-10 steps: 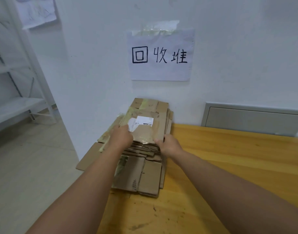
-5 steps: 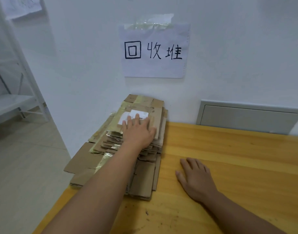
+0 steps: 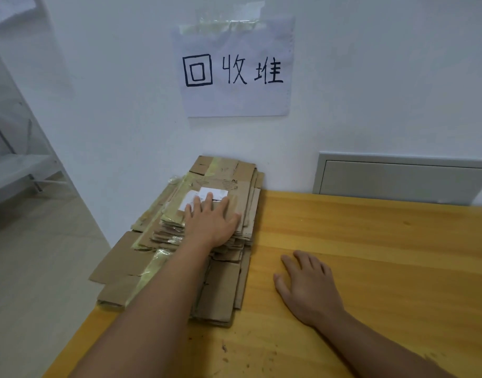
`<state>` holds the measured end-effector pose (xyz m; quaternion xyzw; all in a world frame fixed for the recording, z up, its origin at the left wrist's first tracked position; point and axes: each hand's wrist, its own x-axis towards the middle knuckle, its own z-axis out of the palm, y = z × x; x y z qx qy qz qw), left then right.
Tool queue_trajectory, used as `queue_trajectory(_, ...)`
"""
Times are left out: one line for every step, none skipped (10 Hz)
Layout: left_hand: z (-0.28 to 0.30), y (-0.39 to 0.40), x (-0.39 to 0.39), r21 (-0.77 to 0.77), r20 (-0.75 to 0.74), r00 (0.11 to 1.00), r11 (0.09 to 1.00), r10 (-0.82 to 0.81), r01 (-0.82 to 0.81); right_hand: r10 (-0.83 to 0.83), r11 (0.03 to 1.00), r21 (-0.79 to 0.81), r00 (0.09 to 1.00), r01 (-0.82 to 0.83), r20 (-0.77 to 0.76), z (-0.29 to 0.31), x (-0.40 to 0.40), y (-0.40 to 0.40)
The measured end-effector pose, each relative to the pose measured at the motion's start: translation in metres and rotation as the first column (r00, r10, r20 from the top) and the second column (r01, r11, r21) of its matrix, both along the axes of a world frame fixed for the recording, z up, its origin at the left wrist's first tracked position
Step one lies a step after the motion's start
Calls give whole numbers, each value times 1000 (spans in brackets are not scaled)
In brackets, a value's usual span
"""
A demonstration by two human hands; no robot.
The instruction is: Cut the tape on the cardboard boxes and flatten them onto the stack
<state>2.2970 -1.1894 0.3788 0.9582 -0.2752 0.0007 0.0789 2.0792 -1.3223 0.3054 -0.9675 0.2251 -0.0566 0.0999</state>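
A stack of flattened cardboard boxes [image 3: 229, 175] lies at the table's far left corner against the wall, with yellowish tape strips and a white label [image 3: 207, 193] on the top piece. My left hand [image 3: 211, 222] presses flat on the top of the stack, fingers straight and spread over the label. My right hand [image 3: 306, 285] rests palm down on the bare wooden table [image 3: 370, 255] to the right of the stack, fingers straight, holding nothing. Some lower cardboard pieces [image 3: 120, 266] stick out past the table's left edge.
A paper sign with handwritten characters [image 3: 234, 72] is taped to the white wall above the stack. A grey wall panel [image 3: 398, 178] sits behind the table at right. White shelving [image 3: 13, 170] stands on the floor at far left.
One second ago both hands gripped the top cardboard on the stack. Since then my right hand has moved off onto the table and my left hand has flattened on the stack.
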Motion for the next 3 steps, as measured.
queue_trajectory(13, 3, -2, -45, -11, 1000, 999, -27, 27, -13, 999, 36, 999, 12, 33, 7, -1, 1)
queue_trajectory(35, 16, -13, -317, 71, 997, 948, -12, 34, -36, 999, -32, 996, 39, 85, 7, -9, 6)
queue_trajectory(41, 20, -47, -434, 222, 975, 893, -24, 121, 1, 998, -60, 998, 2, 59, 15, -6, 9)
